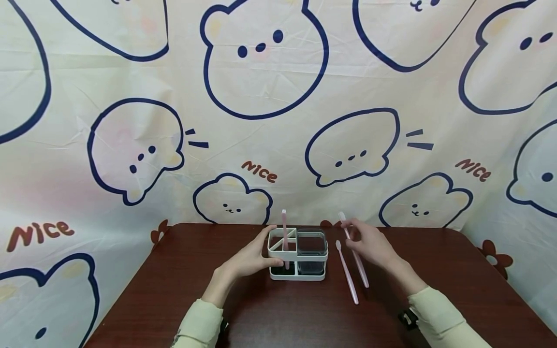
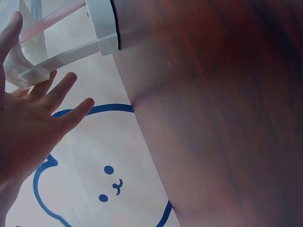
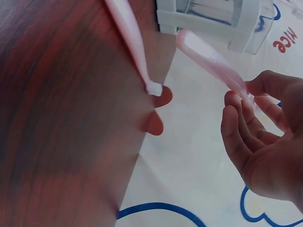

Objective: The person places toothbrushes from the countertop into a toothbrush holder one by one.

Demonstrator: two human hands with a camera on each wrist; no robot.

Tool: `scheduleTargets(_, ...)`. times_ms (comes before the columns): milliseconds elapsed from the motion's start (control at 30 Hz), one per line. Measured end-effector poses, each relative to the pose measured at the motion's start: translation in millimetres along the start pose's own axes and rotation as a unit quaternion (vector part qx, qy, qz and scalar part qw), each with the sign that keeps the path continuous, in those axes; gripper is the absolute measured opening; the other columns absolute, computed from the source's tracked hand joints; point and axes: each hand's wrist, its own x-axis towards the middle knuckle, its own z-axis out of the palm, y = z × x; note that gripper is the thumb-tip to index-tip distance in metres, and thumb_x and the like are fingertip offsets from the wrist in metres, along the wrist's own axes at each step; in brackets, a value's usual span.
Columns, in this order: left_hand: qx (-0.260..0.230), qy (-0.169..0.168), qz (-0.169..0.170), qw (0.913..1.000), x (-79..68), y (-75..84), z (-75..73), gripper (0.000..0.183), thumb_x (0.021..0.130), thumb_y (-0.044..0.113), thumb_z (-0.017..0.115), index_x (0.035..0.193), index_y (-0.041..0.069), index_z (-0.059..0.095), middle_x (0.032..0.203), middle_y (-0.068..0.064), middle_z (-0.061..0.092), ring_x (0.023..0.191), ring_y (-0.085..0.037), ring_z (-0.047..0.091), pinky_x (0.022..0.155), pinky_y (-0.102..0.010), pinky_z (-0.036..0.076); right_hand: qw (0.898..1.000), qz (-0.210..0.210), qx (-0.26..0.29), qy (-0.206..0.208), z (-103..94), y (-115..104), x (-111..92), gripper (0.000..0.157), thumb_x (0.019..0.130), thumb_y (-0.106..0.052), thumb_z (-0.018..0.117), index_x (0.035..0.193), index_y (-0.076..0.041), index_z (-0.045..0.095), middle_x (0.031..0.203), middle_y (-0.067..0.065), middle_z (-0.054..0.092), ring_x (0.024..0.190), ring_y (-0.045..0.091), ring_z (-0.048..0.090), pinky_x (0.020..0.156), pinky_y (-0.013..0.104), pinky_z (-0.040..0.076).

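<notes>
A white toothbrush holder (image 1: 310, 278) stands on the table with a pink toothbrush (image 1: 285, 227) upright in its left part. My left hand (image 1: 248, 258) grips the holder's left side, thumb at the front and fingers round the back. To the right of the holder, my right hand (image 1: 372, 244) pinches a second pink toothbrush (image 1: 360, 266) near its head, handle slanting down toward me. In the right wrist view that toothbrush (image 3: 208, 56) is between thumb and fingertips. A third pink toothbrush (image 1: 348, 278) lies on the table between the holder and my right hand.
A clear cup (image 1: 311, 241) sits in the right part of the holder. The dark brown wooden table (image 1: 287, 319) ends at the back against a pale cloth (image 1: 283, 140) printed with blue bear outlines. Similar cloth hangs at both sides.
</notes>
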Motion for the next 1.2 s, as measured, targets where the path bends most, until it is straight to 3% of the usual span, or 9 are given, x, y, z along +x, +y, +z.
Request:
scheduleTargets(633,-0.010,0.001,0.002,1.0000,-0.2,-0.7,1.4,0.097,0.083,0.037,0.080,0.157,0.020,0.020,0.162,-0.008,0.025,0.144,-0.029,0.035,0.113,-0.064,0.031,0.997,-0.052,0.012,0.056,-10.9,-44.7,3.2,0.037,0.091,-0.010,0.067,0.126,-0.015,0.057,0.093,0.005,0.065,0.071,0.016,0.061,0.058,0.025,0.053)
scheduleTargets(933,-0.004,0.004,0.002,1.0000,-0.8,0.1,2.1,0.096,0.083,0.037,0.081,0.157,0.024,0.020,0.163,-0.007,0.025,0.145,-0.028,0.034,0.114,-0.062,0.031,0.992,-0.087,0.019,0.084,-13.9,-67.8,2.1,0.040,0.089,-0.008,0.071,0.125,-0.017,0.056,0.096,0.005,0.065,0.069,0.014,0.062,0.060,0.023,0.056)
scheduleTargets(1200,-0.008,0.002,0.002,1.0000,0.1,-1.6,2.2,0.098,0.083,0.037,0.080,0.157,0.020,0.019,0.163,-0.008,0.025,0.145,-0.029,0.034,0.113,-0.064,0.031,0.986,-0.121,0.037,0.108,-13.9,-87.4,4.1,0.041,0.088,-0.005,0.071,0.125,-0.016,0.056,0.098,0.007,0.064,0.069,0.013,0.066,0.058,0.023,0.057)
